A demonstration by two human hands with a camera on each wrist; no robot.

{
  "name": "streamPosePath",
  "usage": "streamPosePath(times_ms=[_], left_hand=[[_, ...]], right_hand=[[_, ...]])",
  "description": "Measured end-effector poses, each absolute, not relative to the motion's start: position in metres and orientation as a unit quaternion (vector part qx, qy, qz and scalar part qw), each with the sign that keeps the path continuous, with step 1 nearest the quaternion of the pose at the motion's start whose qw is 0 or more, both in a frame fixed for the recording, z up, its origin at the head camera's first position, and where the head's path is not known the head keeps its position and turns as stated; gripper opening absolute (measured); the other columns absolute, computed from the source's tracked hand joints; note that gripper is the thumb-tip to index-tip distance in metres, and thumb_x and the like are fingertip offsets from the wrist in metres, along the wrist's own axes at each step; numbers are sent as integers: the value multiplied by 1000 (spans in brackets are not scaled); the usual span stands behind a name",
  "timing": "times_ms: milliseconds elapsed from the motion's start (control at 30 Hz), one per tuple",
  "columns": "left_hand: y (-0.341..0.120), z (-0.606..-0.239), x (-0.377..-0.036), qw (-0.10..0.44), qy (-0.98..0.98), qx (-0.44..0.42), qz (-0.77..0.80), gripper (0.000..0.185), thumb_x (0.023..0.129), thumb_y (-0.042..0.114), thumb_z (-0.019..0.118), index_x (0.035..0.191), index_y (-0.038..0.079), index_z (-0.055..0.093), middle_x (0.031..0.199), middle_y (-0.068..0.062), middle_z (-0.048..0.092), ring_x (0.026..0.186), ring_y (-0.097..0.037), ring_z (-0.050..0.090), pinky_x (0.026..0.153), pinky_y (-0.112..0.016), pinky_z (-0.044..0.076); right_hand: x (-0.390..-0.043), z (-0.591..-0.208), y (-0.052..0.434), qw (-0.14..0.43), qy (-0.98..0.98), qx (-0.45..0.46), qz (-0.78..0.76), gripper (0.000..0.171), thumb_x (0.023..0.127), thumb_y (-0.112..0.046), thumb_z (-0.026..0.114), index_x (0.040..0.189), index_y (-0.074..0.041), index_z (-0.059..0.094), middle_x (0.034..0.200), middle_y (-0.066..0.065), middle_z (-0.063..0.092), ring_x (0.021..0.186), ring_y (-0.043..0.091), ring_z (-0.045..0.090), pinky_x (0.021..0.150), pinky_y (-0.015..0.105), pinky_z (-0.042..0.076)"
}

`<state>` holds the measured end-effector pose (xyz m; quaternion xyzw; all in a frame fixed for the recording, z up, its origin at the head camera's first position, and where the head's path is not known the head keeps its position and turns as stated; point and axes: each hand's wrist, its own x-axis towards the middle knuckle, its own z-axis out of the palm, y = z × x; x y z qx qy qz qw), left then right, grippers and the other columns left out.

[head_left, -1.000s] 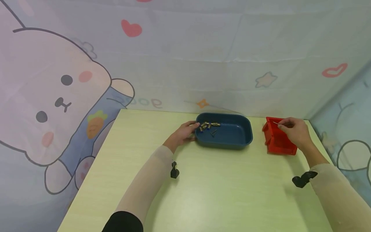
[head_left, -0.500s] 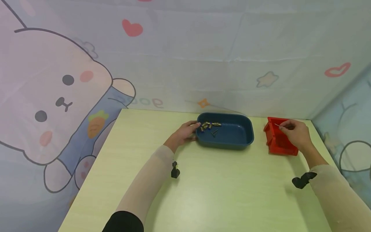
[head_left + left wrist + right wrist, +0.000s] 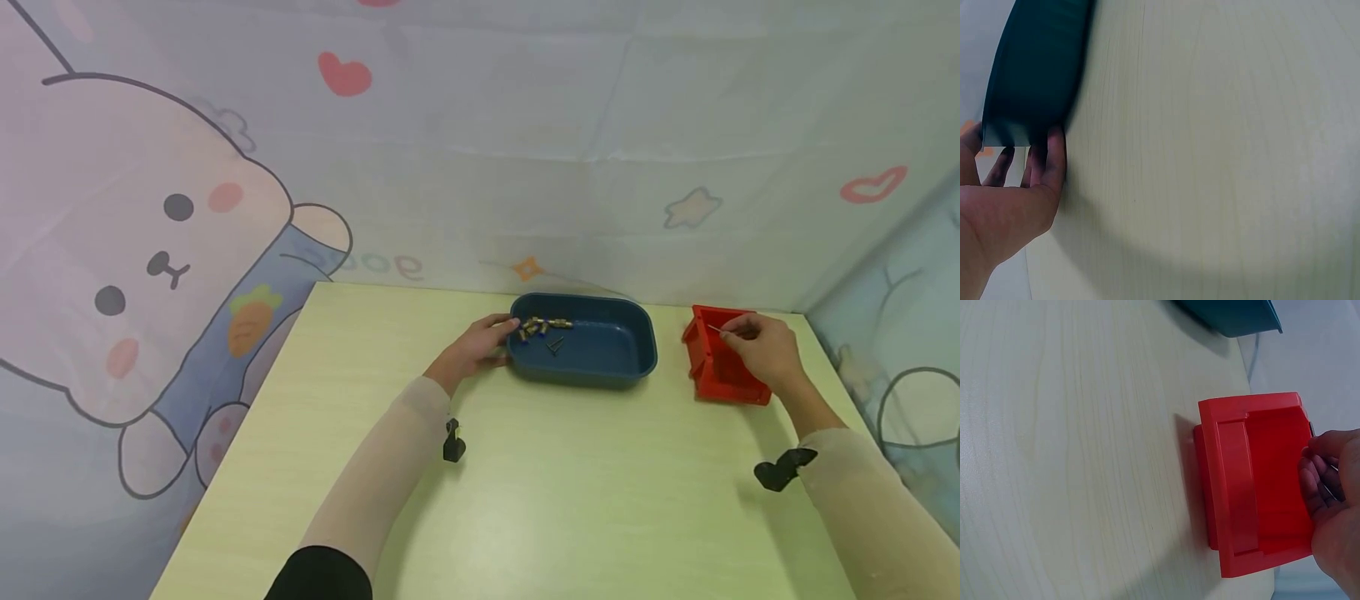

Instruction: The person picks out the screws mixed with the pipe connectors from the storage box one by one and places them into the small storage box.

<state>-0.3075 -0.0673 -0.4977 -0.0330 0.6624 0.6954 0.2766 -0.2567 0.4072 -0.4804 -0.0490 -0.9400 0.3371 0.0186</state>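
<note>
Brass parts (image 3: 542, 324) visible head view only.

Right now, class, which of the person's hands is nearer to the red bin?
Right. The right hand is over the red bin, pinching a thin pin. The left hand rests against the blue tray further left.

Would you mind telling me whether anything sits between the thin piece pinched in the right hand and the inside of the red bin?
Nothing visible does. The right hand pinches the thin piece directly over the open red bin.
</note>
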Motion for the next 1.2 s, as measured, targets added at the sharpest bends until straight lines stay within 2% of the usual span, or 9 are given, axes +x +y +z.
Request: streamPosePath(times_ms=[267,600,900,1067,1200], left_hand=[[-70,-499,-311,273,660,-34,699,61,112,34,59,164,13,38,155,-17,52,144,-31,51,107,-47,55],[-68,-501,-312,271,666,-34,694,60,112,35,58,164,14,38,154,-16,52,142,-30,52,105,-44,56],[-67,-501,-314,275,657,-30,701,60,112,34,58,164,13,38,154,-17,52,143,-31,50,109,-48,53],[-66,-502,-316,275,658,-32,701,60,111,35,59,164,14,39,156,-16,51,144,-31,50,108,-47,54],[-66,-502,-316,274,661,-34,698,61,111,36,59,164,14,39,157,-16,50,145,-31,49,107,-46,55]], right_hand=[[-258,-479,403,21,-935,-54,349,27,110,-18,60,123,5,64,122,29,62,112,43,55,93,53,52],[-259,-479,403,24,-935,-57,349,32,110,-23,61,125,5,65,123,28,63,113,43,56,92,49,52],[-259,-476,404,13,-932,-59,358,37,110,-26,60,128,6,63,128,31,60,118,46,54,100,59,50],[-261,-476,404,13,-931,-58,359,38,110,-27,60,128,6,63,129,30,60,118,45,54,99,57,51],[-263,-475,399,19,-931,-51,360,38,110,-28,61,128,5,65,127,28,62,116,43,55,96,51,52]])
